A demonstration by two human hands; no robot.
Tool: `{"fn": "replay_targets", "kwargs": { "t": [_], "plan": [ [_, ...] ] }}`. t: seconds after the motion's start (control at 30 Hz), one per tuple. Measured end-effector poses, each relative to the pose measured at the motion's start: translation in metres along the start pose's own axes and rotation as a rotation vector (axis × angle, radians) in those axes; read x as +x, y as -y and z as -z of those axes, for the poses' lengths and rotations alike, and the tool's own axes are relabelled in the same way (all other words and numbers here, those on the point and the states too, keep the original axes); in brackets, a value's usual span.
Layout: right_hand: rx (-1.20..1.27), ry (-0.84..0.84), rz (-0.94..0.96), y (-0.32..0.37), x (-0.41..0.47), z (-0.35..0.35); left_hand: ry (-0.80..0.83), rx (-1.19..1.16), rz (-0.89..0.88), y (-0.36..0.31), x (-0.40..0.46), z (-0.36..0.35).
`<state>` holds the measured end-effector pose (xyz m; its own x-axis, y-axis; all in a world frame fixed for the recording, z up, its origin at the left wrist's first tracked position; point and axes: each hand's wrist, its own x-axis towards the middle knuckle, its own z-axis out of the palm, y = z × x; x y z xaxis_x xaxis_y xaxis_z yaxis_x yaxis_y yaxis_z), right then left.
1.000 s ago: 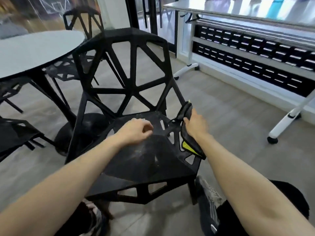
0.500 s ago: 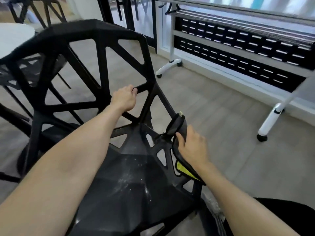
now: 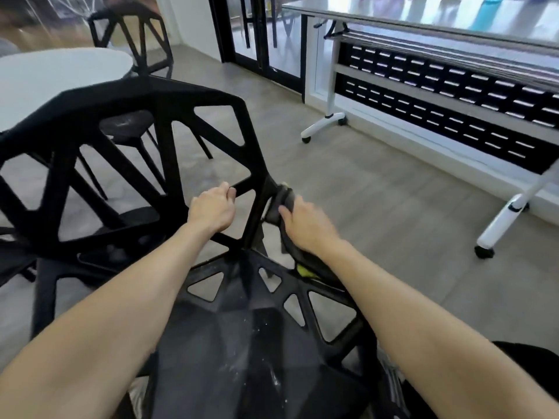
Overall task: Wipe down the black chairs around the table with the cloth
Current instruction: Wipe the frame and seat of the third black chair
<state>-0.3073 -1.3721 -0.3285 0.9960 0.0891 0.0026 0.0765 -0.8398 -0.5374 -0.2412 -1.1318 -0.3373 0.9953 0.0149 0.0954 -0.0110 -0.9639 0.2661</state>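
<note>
**Cloth pressed to the chair's right back edge**

The chair [image 3: 169, 125] fills the foreground beside the table [image 3: 45, 83]. The left hand [image 3: 213, 211] grips a backrest strut. The right hand [image 3: 305, 226] curls over the cloth [image 3: 284, 204], holding it against the backrest's right edge, with cloth trailing under the wrist.

Cloth [image 3: 286, 204] mostly hidden under right hand [image 3: 305, 225]. Near chair [image 3: 169, 122] backrest blurred, seat front cut by bottom edge. Left hand [image 3: 213, 208] fingertips hidden behind strut. Worktop [image 3: 54, 77] cut at left edge. Far chair [image 3: 130, 34] blurred.
</note>
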Motion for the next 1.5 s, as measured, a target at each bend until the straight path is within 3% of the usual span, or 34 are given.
{"fn": "replay_targets", "kwargs": {
  "t": [0.13,0.37,0.5,0.63,0.87,1.1,1.33,1.5],
  "plan": [
    [0.166,-0.045,0.029,0.035,0.03,-0.003,0.076,-0.035,0.025,0.011,-0.005,0.007],
    [0.084,0.092,0.118,-0.064,-0.085,-0.001,0.068,-0.099,0.018,0.017,-0.002,0.004],
    [-0.042,0.067,0.123,-0.014,-0.005,0.001,0.064,-0.104,0.01,0.017,-0.003,0.003],
    [0.106,-0.009,0.069,0.039,0.059,-0.005,0.086,-0.116,0.009,0.018,-0.001,0.008],
    [0.025,-0.118,0.02,-0.024,-0.062,-0.01,0.105,-0.143,0.007,0.021,0.001,0.004],
    [0.097,-0.022,0.071,0.05,0.071,-0.003,0.141,-0.136,0.021,0.022,0.002,0.009],
    [0.01,-0.16,0.063,-0.016,-0.016,-0.023,0.149,-0.126,0.072,0.007,-0.008,0.02],
    [0.023,-0.199,0.027,-0.006,-0.009,-0.009,0.319,-0.131,-0.012,0.008,-0.034,0.055]
  ]
}}
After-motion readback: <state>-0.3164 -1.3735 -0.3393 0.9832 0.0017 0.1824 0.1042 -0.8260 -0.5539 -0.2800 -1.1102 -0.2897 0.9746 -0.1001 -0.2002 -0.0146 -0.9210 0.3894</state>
